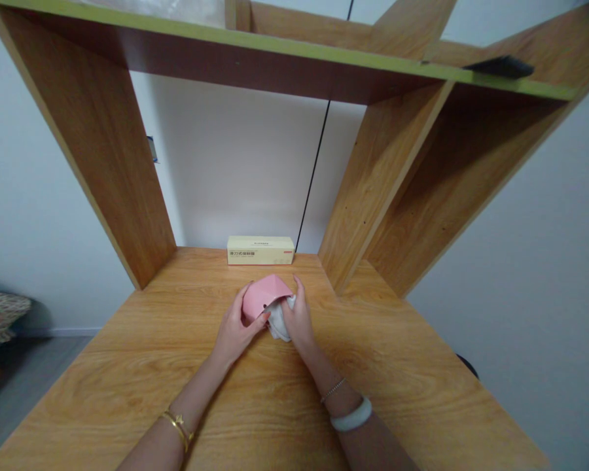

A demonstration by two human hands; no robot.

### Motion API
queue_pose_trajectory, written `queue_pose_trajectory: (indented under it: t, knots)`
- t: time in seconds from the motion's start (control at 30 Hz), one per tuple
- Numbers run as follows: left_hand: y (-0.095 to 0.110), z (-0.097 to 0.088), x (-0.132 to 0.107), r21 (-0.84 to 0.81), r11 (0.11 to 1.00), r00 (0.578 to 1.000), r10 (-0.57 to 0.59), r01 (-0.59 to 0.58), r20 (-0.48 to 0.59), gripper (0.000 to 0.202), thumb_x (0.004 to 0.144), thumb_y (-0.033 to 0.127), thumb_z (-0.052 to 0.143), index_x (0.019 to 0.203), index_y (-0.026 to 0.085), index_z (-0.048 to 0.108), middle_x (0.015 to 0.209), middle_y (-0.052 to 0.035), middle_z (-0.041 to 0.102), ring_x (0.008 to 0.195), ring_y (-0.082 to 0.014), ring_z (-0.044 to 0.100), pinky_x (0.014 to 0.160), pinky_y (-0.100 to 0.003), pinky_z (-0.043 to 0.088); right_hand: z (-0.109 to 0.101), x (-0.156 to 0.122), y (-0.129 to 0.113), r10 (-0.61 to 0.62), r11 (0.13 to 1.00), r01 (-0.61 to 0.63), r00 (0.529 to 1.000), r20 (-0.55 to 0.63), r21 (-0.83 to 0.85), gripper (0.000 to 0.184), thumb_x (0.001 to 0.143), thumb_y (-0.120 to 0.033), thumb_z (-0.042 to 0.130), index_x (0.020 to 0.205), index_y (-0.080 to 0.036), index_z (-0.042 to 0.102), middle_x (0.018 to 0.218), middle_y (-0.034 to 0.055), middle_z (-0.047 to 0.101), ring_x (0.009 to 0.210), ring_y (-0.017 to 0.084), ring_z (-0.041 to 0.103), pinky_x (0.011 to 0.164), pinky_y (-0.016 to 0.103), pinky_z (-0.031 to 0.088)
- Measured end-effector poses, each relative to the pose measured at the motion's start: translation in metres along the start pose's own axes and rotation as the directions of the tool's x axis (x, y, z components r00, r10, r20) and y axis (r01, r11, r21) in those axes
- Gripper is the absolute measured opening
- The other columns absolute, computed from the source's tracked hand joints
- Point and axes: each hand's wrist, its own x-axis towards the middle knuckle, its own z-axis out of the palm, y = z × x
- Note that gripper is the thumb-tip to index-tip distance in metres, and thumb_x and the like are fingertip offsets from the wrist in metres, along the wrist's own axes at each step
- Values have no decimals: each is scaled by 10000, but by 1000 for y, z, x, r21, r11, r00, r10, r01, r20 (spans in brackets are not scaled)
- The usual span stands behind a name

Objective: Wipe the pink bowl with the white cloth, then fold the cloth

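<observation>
A pink, angular object, hollow on the side towards me (pixel 265 292), is tilted just above or on the wooden desk. My left hand (pixel 234 330) grips its left side, with the thumb along the near edge. A small dark hole shows near that edge. My right hand (pixel 299 319) is closed on a white cloth (pixel 277 320) and presses it at the opening on the right side of the pink object. Part of the cloth hangs down between the two hands. What lies inside the pink object is hidden.
A cream cardboard box (pixel 260 251) with printed lettering stands at the back of the desk (pixel 177 366). Wooden uprights rise left (pixel 93 144) and right (pixel 373 190), carrying a shelf (pixel 275 49) overhead. A dark flat item (pixel 503 66) lies on that shelf.
</observation>
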Motion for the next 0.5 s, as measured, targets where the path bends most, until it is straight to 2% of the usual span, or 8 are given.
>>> queue_pose_trajectory:
  t: [0.1, 0.2, 0.27, 0.37, 0.5]
  knots:
    - [-2, 4, 0, -132, 991, 999, -31, 32, 13, 798, 667, 377, 638, 1326, 180, 233, 1294, -136, 414, 1163, -240, 422, 986, -390, 309, 5, -1, -1, 54, 989, -49, 998, -28, 141, 535, 738, -263, 467, 1263, -206, 382, 957, 55, 623, 861, 188, 580, 786, 309, 442]
    - [-2, 8, -2, -268, 961, 993, -43, 71, 110, 852, 654, 366, 658, 1333, 177, 179, 1199, -136, 488, 1067, -227, 497, 922, -386, 376, 10, -2, -4, 78, 956, -63, 996, -44, 286, 461, 751, -305, 482, 1198, -200, 442, 1020, 60, 605, 944, 186, 554, 849, 323, 418]
    - [0, 10, -3, -287, 955, 991, -34, 70, 129, 804, 641, 360, 672, 1297, 169, 249, 1151, -129, 513, 1035, -224, 507, 887, -370, 401, 11, -2, -6, 89, 933, -78, 996, -15, 351, 432, 751, -331, 494, 1157, -186, 468, 1037, 72, 597, 962, 191, 545, 863, 334, 412]
    - [2, 9, -3, -231, 971, 994, -35, 60, 107, 702, 619, 359, 691, 1205, 152, 364, 1070, -105, 539, 958, -210, 525, 820, -336, 430, 12, -3, -8, 108, 914, -112, 994, 32, 390, 432, 733, -346, 524, 1126, -173, 476, 1040, 85, 593, 949, 196, 552, 847, 334, 422]
    - [7, 5, -3, -114, 988, 993, -100, 108, 66, 559, 618, 392, 679, 1063, 134, 459, 787, -19, 555, 677, -141, 529, 608, -259, 443, 10, -3, -9, 107, 929, -116, 993, 45, 351, 515, 697, -344, 575, 1168, -189, 434, 1093, 85, 581, 963, 198, 555, 846, 329, 423]
